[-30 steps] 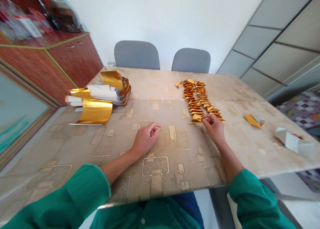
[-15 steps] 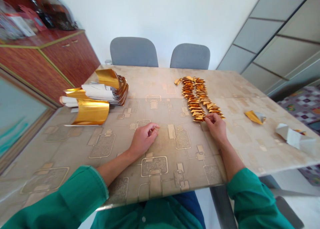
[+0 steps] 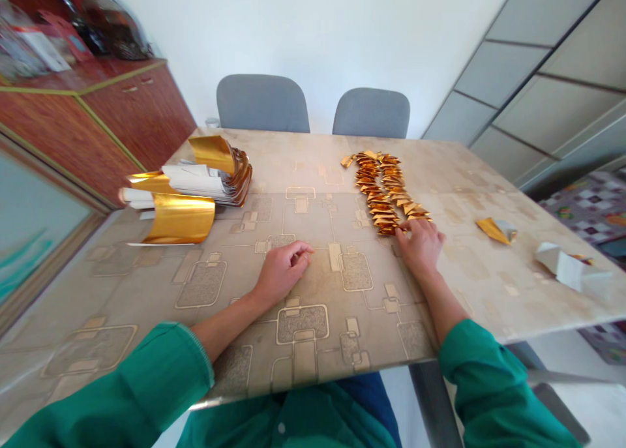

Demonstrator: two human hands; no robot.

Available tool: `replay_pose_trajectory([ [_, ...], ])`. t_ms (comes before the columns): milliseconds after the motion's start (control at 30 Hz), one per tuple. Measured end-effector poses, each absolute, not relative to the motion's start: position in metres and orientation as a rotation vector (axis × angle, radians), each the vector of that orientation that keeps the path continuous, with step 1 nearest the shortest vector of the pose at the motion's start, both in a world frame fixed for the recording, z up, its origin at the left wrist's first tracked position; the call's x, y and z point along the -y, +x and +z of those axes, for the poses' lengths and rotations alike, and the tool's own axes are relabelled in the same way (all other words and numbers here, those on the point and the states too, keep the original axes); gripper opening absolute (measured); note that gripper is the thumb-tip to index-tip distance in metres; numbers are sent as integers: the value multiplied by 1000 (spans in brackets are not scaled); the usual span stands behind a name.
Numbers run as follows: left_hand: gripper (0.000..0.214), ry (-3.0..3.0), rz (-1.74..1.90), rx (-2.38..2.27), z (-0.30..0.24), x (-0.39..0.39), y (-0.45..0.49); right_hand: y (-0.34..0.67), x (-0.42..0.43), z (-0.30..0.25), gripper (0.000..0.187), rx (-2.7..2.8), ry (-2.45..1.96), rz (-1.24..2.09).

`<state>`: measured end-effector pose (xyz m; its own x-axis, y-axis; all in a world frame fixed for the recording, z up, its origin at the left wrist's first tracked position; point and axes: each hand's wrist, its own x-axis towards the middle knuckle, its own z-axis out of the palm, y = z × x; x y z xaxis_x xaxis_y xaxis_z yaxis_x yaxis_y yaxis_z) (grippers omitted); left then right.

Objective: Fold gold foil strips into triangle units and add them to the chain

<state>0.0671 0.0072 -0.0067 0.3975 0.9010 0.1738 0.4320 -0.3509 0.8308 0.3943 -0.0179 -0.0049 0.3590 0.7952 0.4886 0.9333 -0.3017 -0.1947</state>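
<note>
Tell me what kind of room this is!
It looks like a dining room, probably in somebody's home. There's a big table with a patterned top, two grey chairs on its far side, and a reddish-brown cabinet beyond its left corner.

From here the right hand (image 3: 421, 244) hides the near end of the right foil row (image 3: 398, 190), grip unclear; cabinet (image 3: 147, 105) clutter (image 3: 68, 37) blurred; chairs (image 3: 263, 102) hidden below table (image 3: 440, 174) level.
</note>
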Motion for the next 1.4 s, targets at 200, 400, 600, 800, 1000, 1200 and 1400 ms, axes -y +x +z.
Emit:
replay_pose_trajectory([
  [200, 24, 1954, 845, -1131, -7, -7, 67, 398, 21, -6, 16, 1577, -2127, -356],
  [400, 24, 1957, 842, -1133, -7, -7, 66, 395, 16, -5, 16, 1526, -2218, -367],
  [600, 23, 1953, 834, -1118, -6, -7, 67, 389, 11, -4, 17, 1516, -2309, -397],
  [800, 23, 1944, 836, -1109, -5, -7, 67, 385, 15, -2, 24, 1532, -2339, -368],
  [1000, 23, 1936, 828, -1117, -6, -8, 67, 384, 16, -1, 15, 1643, -2313, -474],
  [1200, 24, 1931, 836, -1090, -7, -8, 67, 384, 12, -2, 19, 1682, -2357, -554],
  [1400, 23, 1918, 837, -1075, -8, -8, 67, 378, 19, 1, 21, 1672, -2326, -541],
])
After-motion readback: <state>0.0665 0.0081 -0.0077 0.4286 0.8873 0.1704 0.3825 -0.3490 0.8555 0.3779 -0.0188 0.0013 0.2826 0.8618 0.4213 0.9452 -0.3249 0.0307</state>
